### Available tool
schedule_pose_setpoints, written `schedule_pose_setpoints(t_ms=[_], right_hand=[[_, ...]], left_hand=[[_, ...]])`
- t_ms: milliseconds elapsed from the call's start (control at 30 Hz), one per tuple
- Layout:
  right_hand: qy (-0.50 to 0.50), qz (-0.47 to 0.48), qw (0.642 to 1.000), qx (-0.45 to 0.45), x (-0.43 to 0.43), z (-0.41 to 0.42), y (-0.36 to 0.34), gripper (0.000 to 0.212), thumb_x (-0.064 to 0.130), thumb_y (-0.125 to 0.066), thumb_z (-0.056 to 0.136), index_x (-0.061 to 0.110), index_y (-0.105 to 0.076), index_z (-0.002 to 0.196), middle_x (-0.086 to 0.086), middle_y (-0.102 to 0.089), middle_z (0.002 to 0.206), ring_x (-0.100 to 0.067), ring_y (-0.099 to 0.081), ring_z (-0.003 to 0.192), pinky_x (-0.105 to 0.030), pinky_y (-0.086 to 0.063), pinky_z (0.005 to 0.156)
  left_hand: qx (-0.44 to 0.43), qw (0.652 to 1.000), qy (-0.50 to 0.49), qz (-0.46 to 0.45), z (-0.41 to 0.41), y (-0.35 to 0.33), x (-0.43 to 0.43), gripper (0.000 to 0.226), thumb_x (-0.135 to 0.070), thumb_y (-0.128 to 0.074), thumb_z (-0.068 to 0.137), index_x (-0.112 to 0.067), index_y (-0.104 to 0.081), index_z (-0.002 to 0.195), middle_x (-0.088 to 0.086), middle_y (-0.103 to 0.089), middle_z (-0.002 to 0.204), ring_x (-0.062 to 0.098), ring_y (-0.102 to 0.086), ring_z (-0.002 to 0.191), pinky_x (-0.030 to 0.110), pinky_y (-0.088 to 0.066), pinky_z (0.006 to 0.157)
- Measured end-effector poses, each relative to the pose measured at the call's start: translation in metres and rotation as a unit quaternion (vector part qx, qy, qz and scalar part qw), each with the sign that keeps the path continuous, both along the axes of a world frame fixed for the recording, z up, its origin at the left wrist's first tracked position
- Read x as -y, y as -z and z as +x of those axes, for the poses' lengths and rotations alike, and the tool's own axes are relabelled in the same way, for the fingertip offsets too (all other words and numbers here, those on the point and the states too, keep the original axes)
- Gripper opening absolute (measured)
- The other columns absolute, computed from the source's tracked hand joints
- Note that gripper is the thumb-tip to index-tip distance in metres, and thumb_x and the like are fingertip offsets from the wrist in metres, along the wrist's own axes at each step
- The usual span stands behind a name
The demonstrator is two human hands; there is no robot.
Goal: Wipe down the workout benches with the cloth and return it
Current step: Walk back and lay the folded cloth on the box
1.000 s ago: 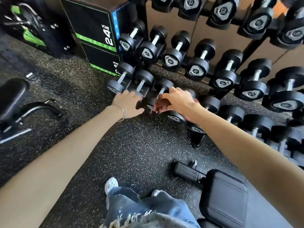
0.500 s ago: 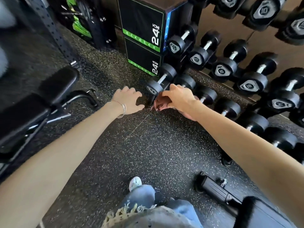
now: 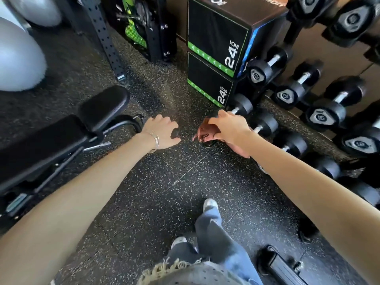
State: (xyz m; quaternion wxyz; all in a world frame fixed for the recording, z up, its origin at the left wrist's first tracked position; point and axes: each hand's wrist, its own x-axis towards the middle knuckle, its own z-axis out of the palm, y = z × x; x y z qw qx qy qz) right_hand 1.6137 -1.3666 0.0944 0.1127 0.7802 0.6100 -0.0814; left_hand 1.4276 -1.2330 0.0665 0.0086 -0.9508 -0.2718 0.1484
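left hand [image 3: 160, 130] slack, empty, nearer black padded workout bench [image 3: 61, 138] lying left, long axis lower-left to upper-right | right hand [image 3: 225, 128] curled against black rubber dumbbell [image 3: 241, 103], contents unclear | cloth unseen

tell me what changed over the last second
Both hands moved left along the bottom-row dumbbells: the left hand now hovers open over the floor, the right hand reaches the end dumbbell. The view swung left too, showing more of the workout bench. The right hand stayed curled; what it holds is unclear.
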Motion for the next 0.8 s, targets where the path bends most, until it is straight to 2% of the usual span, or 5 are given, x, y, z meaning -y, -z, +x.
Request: schedule_pose_setpoints(t_ms=[167, 433, 800], right_hand=[[-0.008, -0.016, 1.000, -0.014, -0.043, 0.046, 0.010, 0.050, 0.035, -0.064, 0.086, 0.031, -0.043, 0.132, -0.007, -0.047, 0.115, -0.029, -0.050, 0.110, -0.040, -0.047, 0.080], [-0.029, -0.007, 0.999, -0.011, -0.134, 0.152, 0.003, 0.049, 0.036, -0.065, 0.086, 0.030, -0.046, 0.130, -0.008, -0.047, 0.114, -0.028, -0.049, 0.112, -0.036, -0.042, 0.073], [-0.039, -0.012, 0.999, -0.002, -0.265, 0.212, 0.030, 0.047, 0.037, -0.063, 0.087, 0.031, -0.045, 0.130, -0.007, -0.046, 0.118, -0.028, -0.047, 0.114, -0.040, -0.047, 0.083]], left_hand=[[-0.005, 1.000, -0.014, 0.001, 0.044, 0.009, -0.045, 0.060, -0.059, -0.038, 0.088, -0.026, -0.039, 0.137, 0.007, -0.046, 0.137, 0.030, -0.040, 0.125, 0.045, -0.037, 0.100], [0.012, 1.000, -0.019, 0.011, 0.148, 0.002, -0.113, 0.059, -0.057, -0.038, 0.089, -0.025, -0.037, 0.138, 0.007, -0.046, 0.136, 0.028, -0.041, 0.123, 0.044, -0.040, 0.099], [0.006, 0.999, -0.032, -0.003, 0.202, 0.025, -0.239, 0.059, -0.057, -0.039, 0.088, -0.026, -0.037, 0.138, 0.006, -0.042, 0.140, 0.028, -0.039, 0.126, 0.044, -0.036, 0.101]])
